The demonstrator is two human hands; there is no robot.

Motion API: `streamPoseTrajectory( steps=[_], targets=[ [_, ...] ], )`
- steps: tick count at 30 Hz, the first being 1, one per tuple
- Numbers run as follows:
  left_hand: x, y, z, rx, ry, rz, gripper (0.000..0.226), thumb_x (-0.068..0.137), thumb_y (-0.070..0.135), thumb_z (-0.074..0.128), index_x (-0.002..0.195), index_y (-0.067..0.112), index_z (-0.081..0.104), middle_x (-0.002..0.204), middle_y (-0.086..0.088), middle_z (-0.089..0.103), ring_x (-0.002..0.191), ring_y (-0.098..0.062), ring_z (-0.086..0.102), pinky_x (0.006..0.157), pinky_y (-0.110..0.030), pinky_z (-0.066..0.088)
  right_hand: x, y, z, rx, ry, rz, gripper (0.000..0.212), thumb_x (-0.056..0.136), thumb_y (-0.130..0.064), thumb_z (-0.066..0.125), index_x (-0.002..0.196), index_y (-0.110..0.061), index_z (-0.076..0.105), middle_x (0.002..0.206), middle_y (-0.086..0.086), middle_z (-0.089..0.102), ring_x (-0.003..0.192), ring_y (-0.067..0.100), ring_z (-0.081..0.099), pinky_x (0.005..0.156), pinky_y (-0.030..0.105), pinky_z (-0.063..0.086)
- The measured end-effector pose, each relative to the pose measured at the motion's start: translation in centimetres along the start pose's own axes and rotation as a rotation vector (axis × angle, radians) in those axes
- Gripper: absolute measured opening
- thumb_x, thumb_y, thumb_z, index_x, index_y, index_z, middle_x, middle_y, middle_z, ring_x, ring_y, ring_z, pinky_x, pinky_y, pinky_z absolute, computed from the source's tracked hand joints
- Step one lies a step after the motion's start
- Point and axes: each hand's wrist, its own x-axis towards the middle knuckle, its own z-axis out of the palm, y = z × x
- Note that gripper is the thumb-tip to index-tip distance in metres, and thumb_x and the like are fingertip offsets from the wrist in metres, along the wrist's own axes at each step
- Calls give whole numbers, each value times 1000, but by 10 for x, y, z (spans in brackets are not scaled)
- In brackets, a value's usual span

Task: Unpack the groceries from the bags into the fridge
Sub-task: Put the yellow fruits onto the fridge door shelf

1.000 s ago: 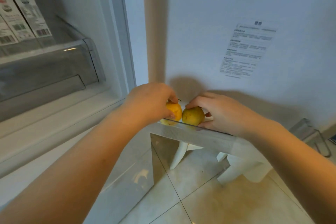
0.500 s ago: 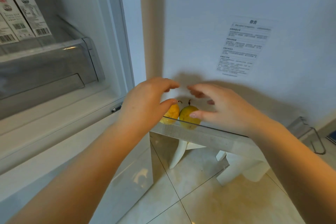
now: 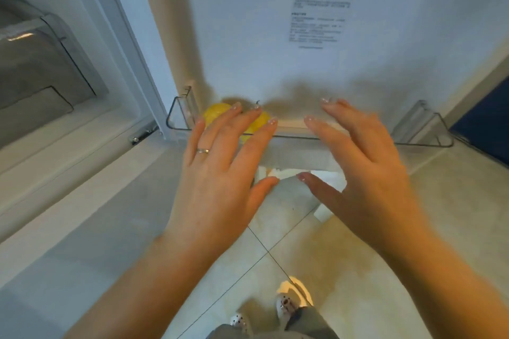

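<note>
1. Both hands have let go: left hand point(image 3: 220, 170) and right hand point(image 3: 366, 173) hover, fingers spread, holding nothing.
2. Two yellow fruits point(image 3: 217, 114) sit at door shelf's point(image 3: 358, 142) left end.
3. Handling, judged: light, firm, prone to roll; cup whole.

Fruit half hidden, label unreadable

My left hand point(image 3: 220, 170) covers much of the two yellow fruits point(image 3: 217, 115) in the door shelf point(image 3: 424, 132); I can't tell what kind they are. The printed label point(image 3: 322, 3) is blurred and cut off at the top edge.

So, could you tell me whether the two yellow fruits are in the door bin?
In: both yellow fruits sit inside the clear door bin, at its left end.
</note>
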Motion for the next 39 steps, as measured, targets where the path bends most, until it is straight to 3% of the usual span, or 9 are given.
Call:
streamPoseTrajectory(
  steps=[4, 9, 17, 20, 24, 29, 32, 39],
  targets=[
    [-16, 30, 20, -37, -66, 160, 58, 84, 43, 57, 134, 17, 41, 141, -11, 45, 135, -29, 34, 109, -58, 26, -50, 11, -7, -139, 8, 152, 62, 81, -40, 64, 136, -19, 45, 145, 9, 40, 139, 26, 30, 112, 56, 23],
    [-28, 68, 50, -101, -190, 205, 60, 81, 46, 51, 134, 18, 40, 137, -11, 49, 132, -29, 38, 106, -61, 30, -112, 27, -24, -176, -20, 379, 61, 81, -46, 54, 135, -19, 47, 145, 10, 40, 138, 27, 29, 113, 54, 18],
    [-28, 179, 126, -185, -325, 295, 67, 77, 45, 62, 134, 17, 39, 135, -12, 51, 130, -29, 41, 106, -58, 30, -240, 89, -70, -175, -120, 653, 70, 75, -40, 67, 138, -19, 43, 143, 11, 42, 132, 30, 39, 105, 58, 29],
    [-27, 232, 161, -198, -407, 309, 79, 70, 38, 78, 135, 19, 38, 137, -10, 50, 130, -30, 43, 105, -58, 31, -282, 123, -101, -204, -142, 745, 75, 73, -37, 73, 137, -16, 42, 141, 14, 43, 128, 32, 42, 105, 56, 29],
    [-21, 303, 204, -201, -473, 338, 79, 70, 37, 79, 136, 18, 40, 137, -9, 49, 129, -30, 44, 105, -57, 29, -329, 172, -141, -240, -214, 830, 79, 71, -36, 77, 138, -14, 41, 141, 17, 42, 128, 35, 42, 105, 54, 27],
    [-11, 359, 248, -199, -538, 370, 81, 70, 37, 79, 138, 18, 39, 138, -10, 48, 129, -30, 44, 107, -53, 25, -361, 229, -168, -243, -281, 907, 80, 73, -36, 77, 140, -15, 39, 143, 16, 39, 130, 35, 41, 107, 54, 28],
    [1, 375, 276, -198, -574, 360, 83, 67, 35, 82, 137, 18, 40, 135, -11, 51, 126, -32, 48, 104, -55, 30, -367, 262, -170, -241, -302, 920, 80, 73, -37, 77, 140, -16, 39, 142, 16, 41, 129, 35, 42, 106, 56, 30],
    [68, 397, 360, -176, -655, 296, 79, 68, 35, 81, 137, 17, 45, 135, -11, 52, 124, -33, 50, 104, -57, 31, -341, 371, -160, -221, -377, 950, 79, 76, -41, 74, 142, -21, 36, 145, 11, 38, 130, 32, 41, 107, 53, 32]
  ],
)
